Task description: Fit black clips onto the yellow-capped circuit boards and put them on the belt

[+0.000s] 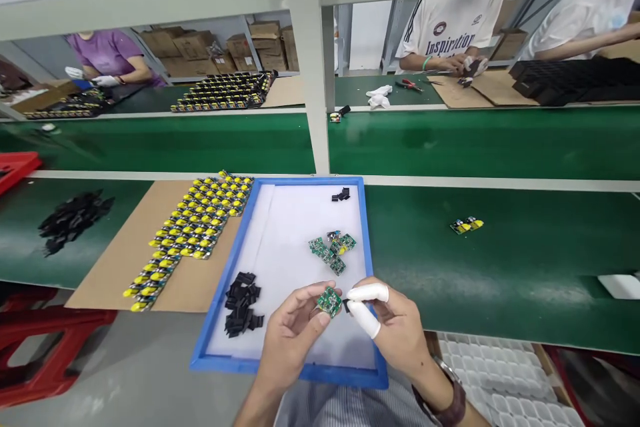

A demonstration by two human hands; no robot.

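Between the thumb and fingers of my left hand point(295, 327) is a small green circuit board point(329, 302), its soldered face toward me. My right hand point(393, 324), with white finger cots on thumb and forefinger, pinches a small black piece point(346, 306) close to the board's right edge. Whether the piece touches the board I cannot tell. Both hands are over the near right part of a blue-rimmed white tray point(367, 240). Just beyond them lies a loose group of circuit boards point(327, 250). Black pieces point(243, 305) are heaped at the tray's left, and a few more black pieces point(341, 195) lie at its far right.
Left of the tray, rows of boards with yellow parts point(193, 220) cover a cardboard sheet point(107, 280). Black strips point(75, 217) are piled farther left. Two boards point(467, 224) lie on the green bench at right. An upright post point(310, 67) stands ahead; co-workers point(450, 34) sit across.
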